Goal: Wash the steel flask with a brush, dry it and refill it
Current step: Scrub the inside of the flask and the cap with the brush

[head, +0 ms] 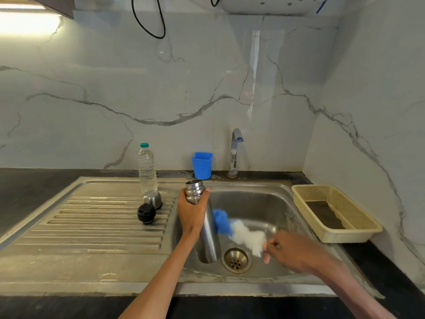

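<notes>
While the steel flask is gripped near its open neck by the left hand over the sink, the brush, pinched in the right hand, is applied to its outside. Its caps are off; rinsing, drying and refilling remain.

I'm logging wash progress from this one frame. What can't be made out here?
- Head view: inside of the steel flask, its mouth faces away.
- Brush handle, hidden in the right hand; bristles blurred.
- Flask's far side, covered by the left hand.
- Tap: no stream visible, too small to confirm.
</notes>
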